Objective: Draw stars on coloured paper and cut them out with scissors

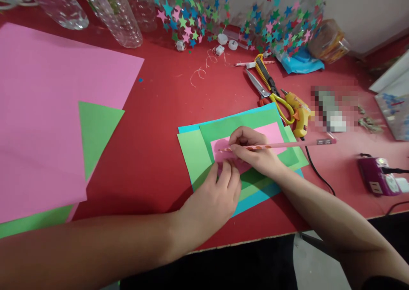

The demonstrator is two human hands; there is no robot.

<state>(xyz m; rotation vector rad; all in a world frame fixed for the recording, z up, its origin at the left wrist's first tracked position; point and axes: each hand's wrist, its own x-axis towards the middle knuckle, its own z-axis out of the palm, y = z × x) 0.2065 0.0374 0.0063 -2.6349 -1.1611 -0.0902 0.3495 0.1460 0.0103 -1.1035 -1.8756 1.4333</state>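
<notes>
While the left hand [217,194] is pressing the pink slip [275,133] from seven o'clock – likely against slippage – the right hand [262,159] is pinching a pencil [292,144]

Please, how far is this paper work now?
Done: green sheets and a blue sheet lie stacked under a small pink sheet. In hand: the right hand holds a pencil over it; the left hand is at its edge. Left: unclear; no marks show clearly, and scissors lie unheld.

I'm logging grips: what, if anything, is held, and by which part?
The right hand holds a pencil near its tip. The left hand grips nothing; its fingers rest at the small pink paper.
</notes>
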